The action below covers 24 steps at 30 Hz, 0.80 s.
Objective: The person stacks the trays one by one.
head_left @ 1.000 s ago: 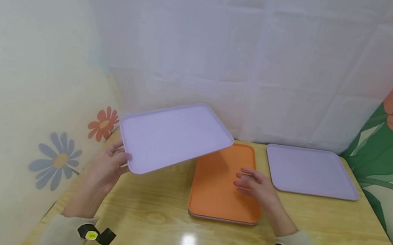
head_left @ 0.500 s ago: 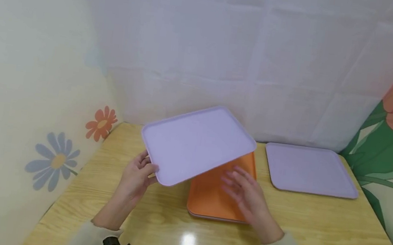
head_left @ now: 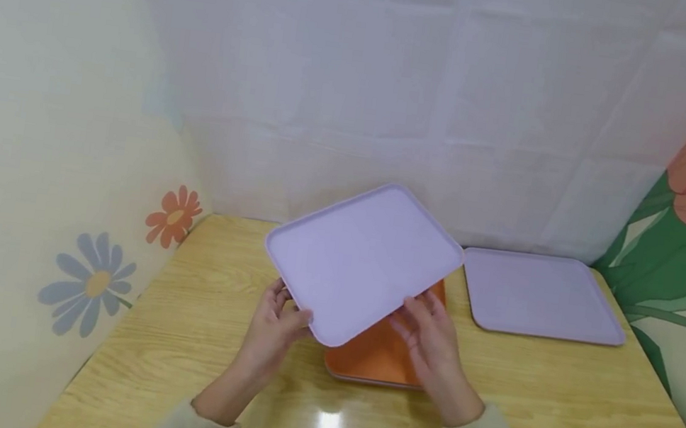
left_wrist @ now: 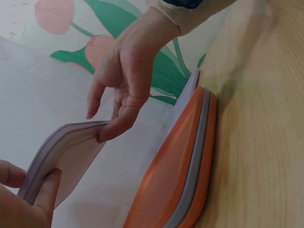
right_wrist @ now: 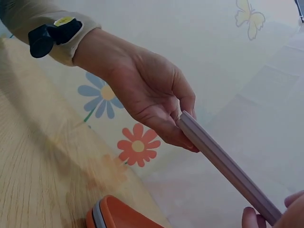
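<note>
A lilac serving tray (head_left: 363,259) is held up in the air, tilted with its inner face toward the head camera. My left hand (head_left: 271,326) pinches its near left edge, thumb on the upper side and fingers beneath. At the near right edge, my right hand (head_left: 430,339) has its thumb and fingers on either side of the rim, as the right wrist view shows. Below the held tray lies an orange tray (head_left: 369,364), partly covered from above. The left wrist view shows it topping a small stack, with a grey tray (left_wrist: 192,175) and another orange one under it.
Another lilac tray (head_left: 545,296) lies flat at the back right of the wooden table (head_left: 186,337). A white cloth (head_left: 336,63) hangs behind the table. Walls painted with flowers stand at the left and right.
My left hand has carried the lilac tray rightward over the orange one, tilting it more. My right hand has moved left from above the orange tray and taken hold of the lilac tray's near edge.
</note>
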### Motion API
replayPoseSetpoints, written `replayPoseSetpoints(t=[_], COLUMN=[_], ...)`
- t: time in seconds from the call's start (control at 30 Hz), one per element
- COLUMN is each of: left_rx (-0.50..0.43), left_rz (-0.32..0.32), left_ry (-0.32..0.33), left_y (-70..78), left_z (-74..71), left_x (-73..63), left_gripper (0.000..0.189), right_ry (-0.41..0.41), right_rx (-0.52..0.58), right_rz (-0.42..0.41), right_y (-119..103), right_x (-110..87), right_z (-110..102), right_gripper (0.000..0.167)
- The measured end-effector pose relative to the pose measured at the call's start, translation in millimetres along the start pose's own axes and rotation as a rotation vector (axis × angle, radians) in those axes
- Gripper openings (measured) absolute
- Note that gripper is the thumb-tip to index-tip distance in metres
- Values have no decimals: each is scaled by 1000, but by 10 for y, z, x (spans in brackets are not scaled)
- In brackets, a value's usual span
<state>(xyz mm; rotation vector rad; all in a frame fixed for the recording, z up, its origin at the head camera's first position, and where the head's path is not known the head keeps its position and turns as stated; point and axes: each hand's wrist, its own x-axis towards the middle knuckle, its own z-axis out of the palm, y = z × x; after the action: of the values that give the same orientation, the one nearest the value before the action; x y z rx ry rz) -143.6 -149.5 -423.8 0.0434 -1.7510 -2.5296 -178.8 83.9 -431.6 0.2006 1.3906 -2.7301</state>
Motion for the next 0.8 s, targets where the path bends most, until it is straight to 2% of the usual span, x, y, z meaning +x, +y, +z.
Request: replayPoseSetpoints(t=[0.27, 0.43, 0.5, 0.6, 0.7, 0.8], left_rx=[27, 51, 35, -17, -21, 74], left_rz=[-15, -33, -30, -32, -52, -113], left_ry=[-71, -84, -77, -93, -196, -310], left_y=[-106, -116, -91, -15, 95, 187], left_z=[134, 149, 108, -27, -209, -321], left_x=[-115, -110, -63, 64, 211, 355], left_gripper=[79, 65, 54, 32, 28, 33], right_ry=[84, 23, -20, -95, -157, -220], right_rx=[-97, -94, -107, -137, -170, -219], right_rz=[-17, -2, 15, 40, 70, 93], right_y=[-25, -132, -193, -290, -397, -507], right_x=[83, 127, 144, 180, 210, 236], right_z=[-52, -165, -226, -345, -479, -608], right_gripper=[57, 62, 63, 64, 66, 66])
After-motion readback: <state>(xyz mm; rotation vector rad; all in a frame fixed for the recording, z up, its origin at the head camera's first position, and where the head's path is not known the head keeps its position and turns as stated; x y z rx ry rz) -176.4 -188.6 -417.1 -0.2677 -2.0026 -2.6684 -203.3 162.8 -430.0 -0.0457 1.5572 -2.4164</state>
